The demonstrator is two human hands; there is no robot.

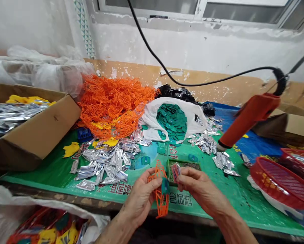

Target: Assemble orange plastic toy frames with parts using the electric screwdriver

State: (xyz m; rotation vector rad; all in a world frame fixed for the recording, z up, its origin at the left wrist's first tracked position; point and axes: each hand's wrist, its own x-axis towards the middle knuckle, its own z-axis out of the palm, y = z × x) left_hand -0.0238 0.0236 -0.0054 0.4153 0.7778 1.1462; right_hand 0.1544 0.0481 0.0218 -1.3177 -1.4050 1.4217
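Observation:
My left hand (144,190) grips an orange plastic lattice frame (162,203) near the table's front edge. A small green plastic piece (165,186) sits against the middle of that frame. Close by on the right, my right hand (196,184) pinches a small shiny silver-and-red piece (176,171), its exact kind unclear. Just behind the hands lies a shallow green tray (187,164) of tiny dark parts, partly covered by my right fingers. Loose green pieces (145,160) lie on the mat beyond.
Silver pieces (108,164) are heaped left; orange frames (113,101) pile behind them. A white bag (152,117) holds green discs. A red electric screwdriver (251,117) hangs at right on a black cable. Cardboard box (42,130) stands left, red baskets (276,183) right.

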